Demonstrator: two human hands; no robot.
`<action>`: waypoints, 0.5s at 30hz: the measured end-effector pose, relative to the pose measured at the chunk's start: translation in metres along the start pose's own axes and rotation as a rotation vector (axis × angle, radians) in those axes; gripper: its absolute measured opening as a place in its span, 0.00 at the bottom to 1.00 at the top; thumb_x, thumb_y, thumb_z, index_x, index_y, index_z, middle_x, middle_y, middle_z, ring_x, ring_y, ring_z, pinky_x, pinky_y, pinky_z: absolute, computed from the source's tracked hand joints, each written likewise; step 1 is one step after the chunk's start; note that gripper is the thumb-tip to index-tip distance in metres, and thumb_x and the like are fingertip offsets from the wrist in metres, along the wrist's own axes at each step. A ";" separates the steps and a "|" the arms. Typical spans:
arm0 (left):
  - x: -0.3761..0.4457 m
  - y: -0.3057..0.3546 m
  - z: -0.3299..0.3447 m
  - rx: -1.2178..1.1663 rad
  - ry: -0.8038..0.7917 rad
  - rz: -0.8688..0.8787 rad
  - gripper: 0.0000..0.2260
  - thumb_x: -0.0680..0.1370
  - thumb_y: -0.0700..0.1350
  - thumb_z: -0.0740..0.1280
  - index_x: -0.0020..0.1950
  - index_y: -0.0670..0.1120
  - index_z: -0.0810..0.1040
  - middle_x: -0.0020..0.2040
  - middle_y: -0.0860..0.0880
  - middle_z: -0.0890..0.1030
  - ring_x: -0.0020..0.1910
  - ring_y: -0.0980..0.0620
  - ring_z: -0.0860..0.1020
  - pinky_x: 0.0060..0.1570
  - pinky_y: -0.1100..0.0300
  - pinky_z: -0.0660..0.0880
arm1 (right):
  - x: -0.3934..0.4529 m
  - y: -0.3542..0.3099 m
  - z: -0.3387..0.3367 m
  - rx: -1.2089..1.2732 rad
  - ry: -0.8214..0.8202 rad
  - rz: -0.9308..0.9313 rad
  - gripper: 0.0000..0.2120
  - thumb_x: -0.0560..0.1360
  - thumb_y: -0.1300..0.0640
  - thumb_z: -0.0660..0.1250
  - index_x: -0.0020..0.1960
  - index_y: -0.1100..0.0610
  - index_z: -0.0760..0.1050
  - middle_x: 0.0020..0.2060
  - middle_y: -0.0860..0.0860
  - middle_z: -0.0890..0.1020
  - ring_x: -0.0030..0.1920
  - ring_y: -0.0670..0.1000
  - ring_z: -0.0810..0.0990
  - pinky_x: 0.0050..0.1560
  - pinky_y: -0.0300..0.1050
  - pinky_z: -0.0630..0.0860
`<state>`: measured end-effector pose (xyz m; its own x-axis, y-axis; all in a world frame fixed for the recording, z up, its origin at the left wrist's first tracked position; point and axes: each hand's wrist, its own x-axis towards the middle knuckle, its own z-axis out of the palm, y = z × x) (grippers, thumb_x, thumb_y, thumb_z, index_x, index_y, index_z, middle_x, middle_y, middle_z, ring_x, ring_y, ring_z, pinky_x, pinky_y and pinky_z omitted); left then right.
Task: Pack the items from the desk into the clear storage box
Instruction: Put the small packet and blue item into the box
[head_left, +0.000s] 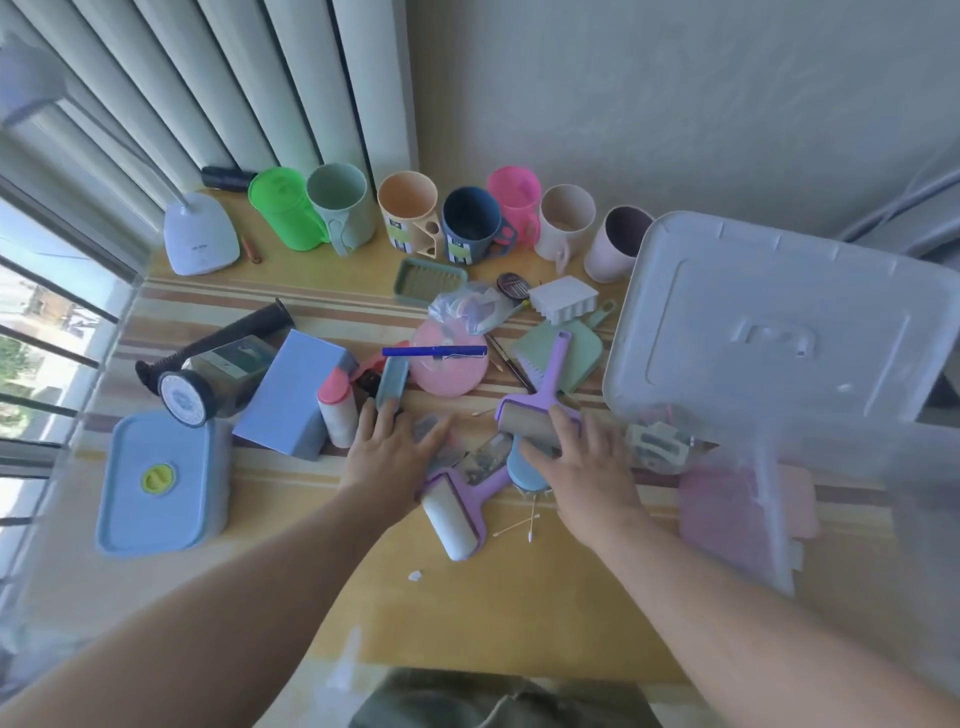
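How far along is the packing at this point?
Barely started. The cups, blue pen and blue container sit on the desk. Left hand and right hand rest on the lint rollers. The lid is off.

My one camera rides on my head, looking forward and steeply down at the counter from close above, facing the wall, both forearms reaching in from below.
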<state>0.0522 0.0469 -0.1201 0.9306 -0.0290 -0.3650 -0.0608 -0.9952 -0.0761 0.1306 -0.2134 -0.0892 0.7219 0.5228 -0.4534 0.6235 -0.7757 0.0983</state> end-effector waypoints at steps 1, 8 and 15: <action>0.000 -0.001 -0.002 0.003 -0.006 0.011 0.43 0.74 0.64 0.68 0.83 0.57 0.49 0.63 0.40 0.75 0.72 0.33 0.62 0.75 0.35 0.51 | 0.004 -0.004 -0.004 -0.033 0.002 -0.032 0.48 0.71 0.65 0.72 0.80 0.36 0.53 0.81 0.56 0.43 0.77 0.70 0.51 0.72 0.71 0.56; -0.014 -0.013 -0.013 -0.157 0.200 0.078 0.45 0.64 0.61 0.78 0.79 0.57 0.65 0.49 0.43 0.75 0.60 0.36 0.71 0.69 0.40 0.65 | 0.021 -0.009 -0.008 -0.102 -0.023 -0.119 0.38 0.75 0.62 0.71 0.78 0.38 0.62 0.83 0.56 0.43 0.80 0.71 0.45 0.76 0.75 0.48; -0.032 -0.020 -0.028 -0.223 0.198 0.030 0.46 0.64 0.59 0.76 0.80 0.56 0.65 0.55 0.45 0.80 0.64 0.37 0.71 0.68 0.42 0.65 | 0.001 0.015 -0.005 0.058 0.027 -0.062 0.20 0.67 0.59 0.79 0.55 0.46 0.78 0.73 0.56 0.64 0.67 0.66 0.66 0.61 0.62 0.71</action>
<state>0.0332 0.0654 -0.0810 0.9832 -0.0545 -0.1739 -0.0291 -0.9889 0.1455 0.1419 -0.2229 -0.0840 0.6906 0.5795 -0.4327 0.6495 -0.7601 0.0186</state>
